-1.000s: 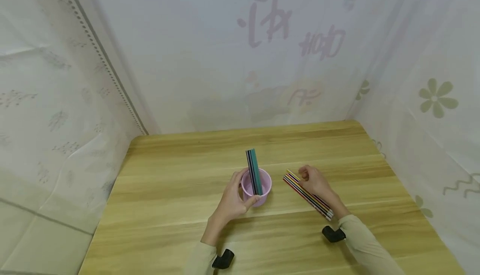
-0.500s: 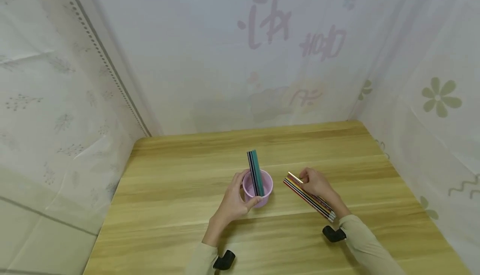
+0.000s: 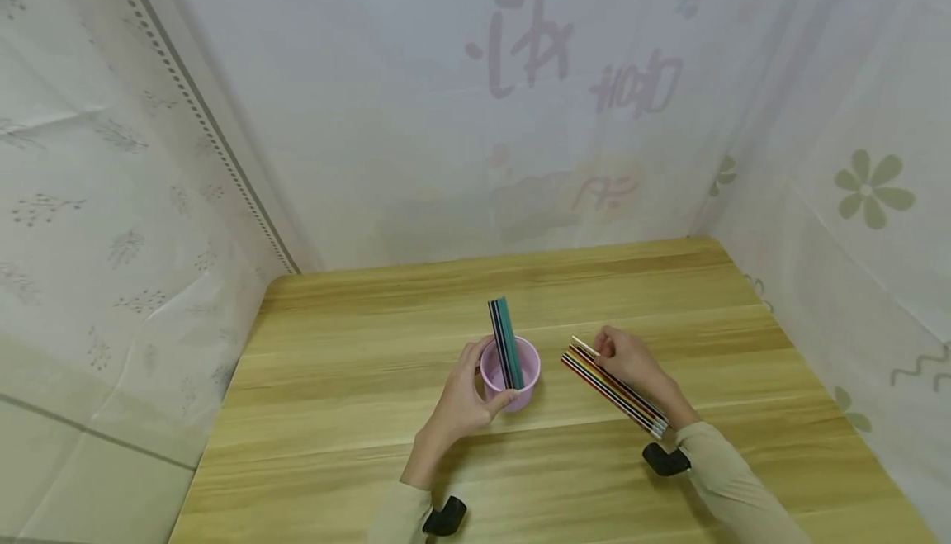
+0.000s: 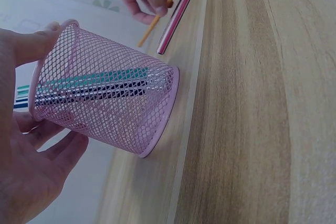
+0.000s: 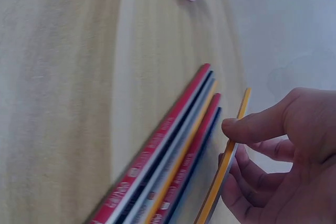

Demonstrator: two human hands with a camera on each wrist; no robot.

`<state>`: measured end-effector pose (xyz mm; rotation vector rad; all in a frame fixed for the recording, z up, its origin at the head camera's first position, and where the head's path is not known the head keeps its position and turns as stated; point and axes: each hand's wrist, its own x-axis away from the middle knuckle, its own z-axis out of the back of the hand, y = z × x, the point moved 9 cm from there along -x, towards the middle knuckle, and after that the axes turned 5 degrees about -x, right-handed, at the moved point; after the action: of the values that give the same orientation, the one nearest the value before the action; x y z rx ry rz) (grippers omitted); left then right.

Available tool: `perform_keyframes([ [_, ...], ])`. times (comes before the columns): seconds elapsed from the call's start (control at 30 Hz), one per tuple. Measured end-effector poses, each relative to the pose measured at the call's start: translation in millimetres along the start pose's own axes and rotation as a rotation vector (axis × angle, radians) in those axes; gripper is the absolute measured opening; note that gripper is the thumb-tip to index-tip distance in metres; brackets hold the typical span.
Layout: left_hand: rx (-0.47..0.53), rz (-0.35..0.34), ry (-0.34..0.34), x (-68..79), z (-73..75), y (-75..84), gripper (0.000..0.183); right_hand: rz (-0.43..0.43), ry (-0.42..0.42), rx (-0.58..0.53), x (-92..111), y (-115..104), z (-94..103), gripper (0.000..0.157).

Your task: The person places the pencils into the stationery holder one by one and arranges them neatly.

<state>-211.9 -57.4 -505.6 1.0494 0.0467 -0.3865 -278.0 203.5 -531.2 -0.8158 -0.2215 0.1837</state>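
My left hand (image 3: 458, 399) holds a pink mesh pencil cup (image 4: 105, 85) by the rim, thumb on one side and fingers on the other. Teal and dark pencils (image 3: 504, 338) lean inside the cup and stick out past its rim. To the right, my right hand (image 3: 631, 362) pinches a yellow pencil (image 5: 224, 161) between thumb and fingers. This pencil is apart from the others at its front end in the right wrist view. Beside it lies a slanted row of red, dark, white and yellow pencils (image 5: 178, 145) on the table.
The wood-grain table (image 3: 334, 346) reaches back to a pale printed curtain (image 3: 416, 115). More patterned cloth hangs at the left and right sides. A black wrist mount (image 3: 444, 517) sits at the left sleeve, and another black mount (image 3: 665, 460) at the right.
My right hand has separated the yellow pencil from the row and now pinches it, with its tip raised beside the others. The left hand keeps its hold on the cup.
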Motion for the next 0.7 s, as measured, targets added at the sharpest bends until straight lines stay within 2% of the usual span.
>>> perform_keyframes([
  [0.23, -0.008, 0.006, 0.0, -0.5, 0.0, -0.6, 0.091, 0.041, 0.053, -0.029, 0, -17, 16.8, 0.014],
  [0.53, -0.003, 0.001, 0.016, -1.1, 0.6, -0.2, 0.09, 0.15, 0.192, -0.049, 4, -51, 41.4, 0.014],
  [0.7, -0.002, 0.007, 0.006, -1.1, -0.3, -1.1, 0.09, 0.163, 0.225, -0.09, 7, -69, 49.9, 0.014],
])
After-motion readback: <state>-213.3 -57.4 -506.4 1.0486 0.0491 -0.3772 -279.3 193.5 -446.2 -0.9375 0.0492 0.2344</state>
